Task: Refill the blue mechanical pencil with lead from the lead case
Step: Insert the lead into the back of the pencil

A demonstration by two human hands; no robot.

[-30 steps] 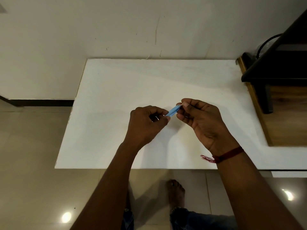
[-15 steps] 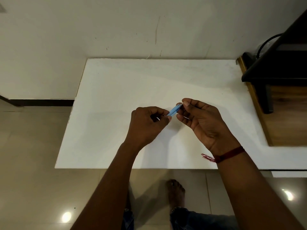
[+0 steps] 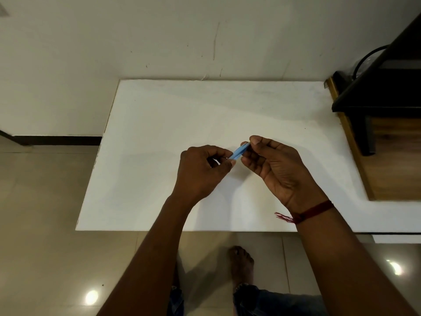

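Observation:
A short stretch of the blue mechanical pencil (image 3: 239,151) shows between my two hands, held above the middle of the white table (image 3: 159,133). My left hand (image 3: 202,172) is curled around its lower end, fingertips pinched together. My right hand (image 3: 275,169) grips the upper end between thumb and fingers, palm turned toward me. A red thread band (image 3: 312,212) circles my right wrist. Most of the pencil is hidden inside the hands. The lead case is not visible.
A dark stand (image 3: 376,96) on a wooden surface (image 3: 396,160) stands at the table's right end, with a black cable (image 3: 369,55) behind it. The table's back edge meets the wall. My bare foot (image 3: 241,263) is on the tiled floor below the front edge.
Almost nothing has moved; my hands keep the same grip on the pencil, with only a slight shift of the fingers.

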